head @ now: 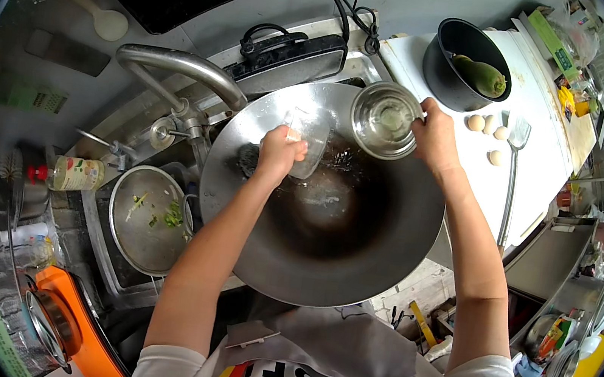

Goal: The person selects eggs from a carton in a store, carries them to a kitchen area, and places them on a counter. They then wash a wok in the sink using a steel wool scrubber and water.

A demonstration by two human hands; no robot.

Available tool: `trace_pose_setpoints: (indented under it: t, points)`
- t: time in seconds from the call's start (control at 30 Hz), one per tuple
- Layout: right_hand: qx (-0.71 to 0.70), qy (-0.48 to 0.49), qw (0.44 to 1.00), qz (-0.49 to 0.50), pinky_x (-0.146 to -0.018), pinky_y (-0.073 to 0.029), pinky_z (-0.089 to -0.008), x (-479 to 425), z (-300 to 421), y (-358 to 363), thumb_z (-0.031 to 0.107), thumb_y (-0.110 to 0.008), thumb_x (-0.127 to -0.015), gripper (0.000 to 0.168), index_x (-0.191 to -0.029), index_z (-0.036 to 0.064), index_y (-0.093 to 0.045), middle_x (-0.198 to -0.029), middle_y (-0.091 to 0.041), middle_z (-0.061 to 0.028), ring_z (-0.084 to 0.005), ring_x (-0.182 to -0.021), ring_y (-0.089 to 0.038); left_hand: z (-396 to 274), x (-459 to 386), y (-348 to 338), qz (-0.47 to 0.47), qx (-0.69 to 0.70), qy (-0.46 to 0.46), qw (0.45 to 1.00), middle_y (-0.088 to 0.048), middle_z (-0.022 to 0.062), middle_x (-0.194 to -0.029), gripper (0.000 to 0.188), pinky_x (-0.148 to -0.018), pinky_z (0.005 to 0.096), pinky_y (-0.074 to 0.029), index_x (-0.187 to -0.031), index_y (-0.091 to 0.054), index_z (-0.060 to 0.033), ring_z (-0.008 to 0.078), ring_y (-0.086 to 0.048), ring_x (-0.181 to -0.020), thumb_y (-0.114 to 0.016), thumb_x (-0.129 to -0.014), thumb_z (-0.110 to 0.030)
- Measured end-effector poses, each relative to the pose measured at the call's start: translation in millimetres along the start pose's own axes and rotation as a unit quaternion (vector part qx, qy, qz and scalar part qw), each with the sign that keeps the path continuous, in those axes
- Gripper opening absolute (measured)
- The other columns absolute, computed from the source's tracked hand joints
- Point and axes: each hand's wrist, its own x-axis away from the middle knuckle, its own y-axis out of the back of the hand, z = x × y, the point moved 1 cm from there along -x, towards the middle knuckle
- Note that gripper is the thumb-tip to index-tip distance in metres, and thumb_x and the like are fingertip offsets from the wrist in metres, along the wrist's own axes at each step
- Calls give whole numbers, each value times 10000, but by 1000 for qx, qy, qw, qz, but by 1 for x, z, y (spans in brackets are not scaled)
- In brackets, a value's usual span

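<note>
A large metal wok lies before me, its middle dark brown and wet. My left hand grips a clear plastic container tilted over the wok, beside a dark scouring pad on the wok's left wall. At the wok's upper right rim, my right hand holds a clear round bowl by its edge. Water glints on the wok between the two vessels. A curved steel faucet reaches towards the wok's upper left rim.
On the white surface at right are a dark pot holding a green vegetable, several eggs and a metal spatula. At left, a metal colander or basin with green scraps sits by a red-capped bottle and an orange appliance.
</note>
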Motion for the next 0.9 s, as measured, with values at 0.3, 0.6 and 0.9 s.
trace_pose_setpoints:
  t: [0.3, 0.6, 0.9]
  points:
    - [244, 32, 961, 123, -714, -521, -449, 1, -24, -76, -10, -501, -777, 211, -983, -56, -501, -883, -601, -293, -414, -835, -611, 21, 63, 16, 122, -636, -356, 674, -616, 80, -582, 36, -536, 378, -480, -743, -550, -76, 245, -633, -570, -572, -717, -88]
    - [306, 149, 938, 62, -654, -552, -386, -9, -16, -138, 35, -484, -833, 146, -972, -11, -484, -881, -572, -215, -359, -771, -644, -10, 111, 17, 211, -692, -306, 618, -611, 64, -565, 115, -544, 327, -460, -790, -571, -55, 220, -627, -551, -595, -679, -73]
    - [-27, -248, 952, 176, -433, -470, -367, 4, -68, -193, -12, -559, -731, 248, -968, 30, -619, -801, -638, -172, -232, -540, -618, -28, 147, 55, 217, -686, -322, 616, -601, 36, -535, 24, -538, 319, -429, -683, -584, -104, 196, -620, -520, -591, -665, -90]
